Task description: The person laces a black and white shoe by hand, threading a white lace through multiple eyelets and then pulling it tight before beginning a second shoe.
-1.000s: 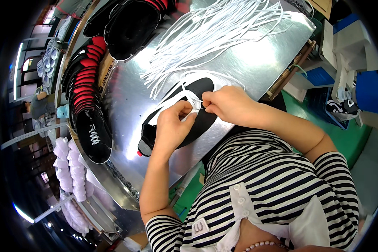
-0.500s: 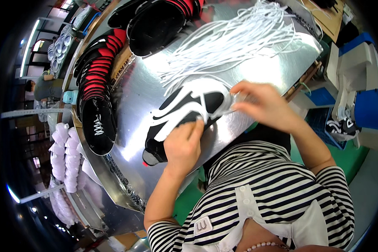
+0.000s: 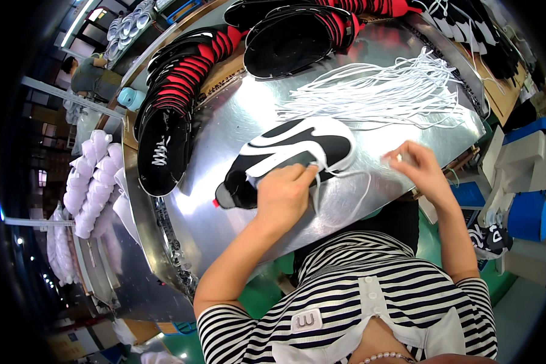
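On the metal table, a black and white shoe upper (image 3: 297, 147) lies on its side, with a grey heel and a small red tab at its left end. My left hand (image 3: 285, 193) grips its near edge by the lacing, fingers closed. A thin white shoelace (image 3: 368, 189) loops from the upper over the tabletop towards me. To the right of the toe, my right hand (image 3: 420, 171) is held above the table, apart from the upper. Its thumb and fingers are pinched together; motion blur hides what, if anything, is between them.
Beyond the upper lies a bundle of white laces (image 3: 376, 97). Nested black and red shoe uppers (image 3: 177, 100) curve along the left side, with another stack (image 3: 291, 42) at the back. White padded pieces (image 3: 94, 182) hang farther left. Boxes (image 3: 522, 173) stand at right. A person (image 3: 94, 76) works far left.
My right hand has moved right, away from the upper's toe. The lace now falls in a loose loop on the table. My left hand keeps its grip. The whole view has shifted.
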The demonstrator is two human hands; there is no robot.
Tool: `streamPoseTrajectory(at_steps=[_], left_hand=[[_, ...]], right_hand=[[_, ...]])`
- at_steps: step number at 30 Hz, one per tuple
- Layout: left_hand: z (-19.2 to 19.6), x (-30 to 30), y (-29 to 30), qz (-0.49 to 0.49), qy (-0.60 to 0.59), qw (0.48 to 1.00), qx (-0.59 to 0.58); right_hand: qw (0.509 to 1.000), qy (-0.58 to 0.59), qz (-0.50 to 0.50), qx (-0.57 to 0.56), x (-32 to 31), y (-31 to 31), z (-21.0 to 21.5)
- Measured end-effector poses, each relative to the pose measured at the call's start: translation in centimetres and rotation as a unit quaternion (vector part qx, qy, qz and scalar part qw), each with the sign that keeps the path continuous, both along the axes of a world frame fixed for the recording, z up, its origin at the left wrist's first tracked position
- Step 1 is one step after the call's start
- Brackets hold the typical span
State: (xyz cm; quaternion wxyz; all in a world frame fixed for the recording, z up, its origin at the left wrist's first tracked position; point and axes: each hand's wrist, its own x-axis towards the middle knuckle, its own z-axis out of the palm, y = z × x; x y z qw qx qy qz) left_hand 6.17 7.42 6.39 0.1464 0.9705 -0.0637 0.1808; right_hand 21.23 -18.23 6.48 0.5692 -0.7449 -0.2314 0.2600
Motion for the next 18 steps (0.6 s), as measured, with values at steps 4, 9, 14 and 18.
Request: streamPoseTrajectory(at_steps=[4,9,14,18], left_hand=[[0.0,1.5,-1.4,-0.004,0.043,0.997,-0.060],[0.8,0.3,4.9,0.052,0.467,0.694,-0.545],[-1.6,0.6,4.8,0.043,0.449,0.664,-0.596],[-3.7,2.3,4.3,0.015,0.441,0.648,-0.621]], right_hand=[[1.000,0.020,-0.005,0.013,2.7,5.0,-3.5],[1.000,0.012,-0.003,0.024,1.9,6.5,-2.6],[0.999,0.012,-0.007,0.033,-0.9,8.2,-3.2],[0.999,-0.005,-0.035,0.016,-0.7,6.8,-5.1]])
